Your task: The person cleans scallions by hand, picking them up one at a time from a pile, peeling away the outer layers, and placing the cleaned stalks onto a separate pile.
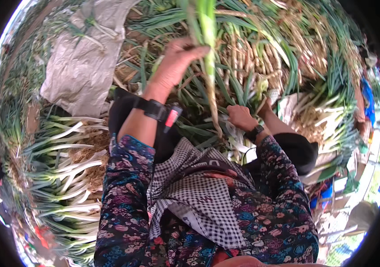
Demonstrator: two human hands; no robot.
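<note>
My left hand [177, 60] is raised in front of me, its thumb and fingers closed round a long green onion [209, 73]. The onion hangs upright, green leaves up and a brownish, soil-stained root end down, slightly blurred at the top. Lower and to the right, my right hand [240, 116] is closed in a loose fist, close to the onion's lower end but apart from it. What its fingers hold, if anything, is hidden. Peeled scraps and leaves [234, 138] lie just below that hand.
Unpeeled onions [252, 58] with dirty stems spread across the far side. Rows of white-stemmed onions [72, 164] lie at my left, and another bunch [323, 118] lies at the right. A pale woven sack [83, 66] covers ground at the far left. My knees flank the work area.
</note>
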